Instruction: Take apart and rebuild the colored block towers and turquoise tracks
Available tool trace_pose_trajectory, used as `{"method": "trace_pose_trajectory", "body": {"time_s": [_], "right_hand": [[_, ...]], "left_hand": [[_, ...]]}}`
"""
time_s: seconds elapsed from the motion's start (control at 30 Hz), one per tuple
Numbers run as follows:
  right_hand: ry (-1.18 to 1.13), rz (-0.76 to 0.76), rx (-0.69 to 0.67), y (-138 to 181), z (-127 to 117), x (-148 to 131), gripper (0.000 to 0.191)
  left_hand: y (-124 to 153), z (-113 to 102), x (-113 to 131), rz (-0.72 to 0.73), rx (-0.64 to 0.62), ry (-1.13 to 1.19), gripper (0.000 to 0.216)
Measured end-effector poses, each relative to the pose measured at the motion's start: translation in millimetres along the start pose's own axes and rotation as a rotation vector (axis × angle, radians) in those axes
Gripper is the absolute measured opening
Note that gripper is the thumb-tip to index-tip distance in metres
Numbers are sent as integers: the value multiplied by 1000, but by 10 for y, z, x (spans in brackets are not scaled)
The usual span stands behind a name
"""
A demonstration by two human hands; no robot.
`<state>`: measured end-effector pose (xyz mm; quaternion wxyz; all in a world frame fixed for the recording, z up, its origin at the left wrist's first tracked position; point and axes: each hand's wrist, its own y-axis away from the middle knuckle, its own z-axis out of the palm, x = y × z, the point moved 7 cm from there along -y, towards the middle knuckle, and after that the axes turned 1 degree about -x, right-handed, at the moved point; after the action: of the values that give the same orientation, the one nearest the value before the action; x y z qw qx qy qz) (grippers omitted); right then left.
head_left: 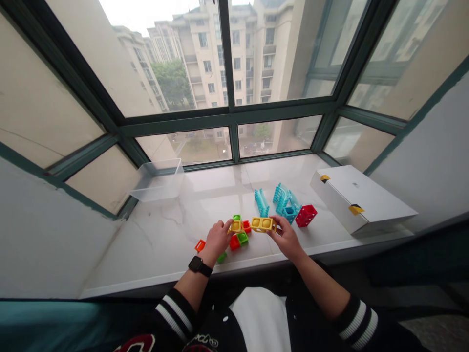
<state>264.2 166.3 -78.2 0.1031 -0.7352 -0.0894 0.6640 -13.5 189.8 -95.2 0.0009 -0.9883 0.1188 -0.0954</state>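
Note:
My left hand [218,238], with a dark watch on its wrist, is closed on a single yellow block [236,226] that has a rounded face. Level with it, my right hand [287,239] grips a pair of joined yellow blocks [262,224] by the right end. A small gap separates the two yellow pieces. Beneath and around them lie red blocks [235,242] and green blocks [242,238], partly covered by my left hand. An orange-red block [200,245] rests left of that hand, and a green block [222,257] shows just under the wrist.
Clear blue ridged pieces [261,202] and a blue block [289,214] lie farther back, beside a red block stack [306,215]. A white box [362,195] stands at right. A clear plastic bin [161,183] sits at back left. Windows [230,110] border the marble-look sill [146,254].

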Motion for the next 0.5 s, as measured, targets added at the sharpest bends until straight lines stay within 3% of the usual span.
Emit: {"method": "trace_pose_trajectory", "body": {"time_s": [0.2,0.37,0.5], "right_hand": [[31,56,-5,138,1,142,45],[66,62,-45,225,133,225,41],[103,86,-91,314,304,492,41]], "left_hand": [[19,-56,-58,-152,-71,-135,46],[4,-47,-71,-173,-82,-115,46],[-5,-64,-43,-165,-88,-111,47]]}}
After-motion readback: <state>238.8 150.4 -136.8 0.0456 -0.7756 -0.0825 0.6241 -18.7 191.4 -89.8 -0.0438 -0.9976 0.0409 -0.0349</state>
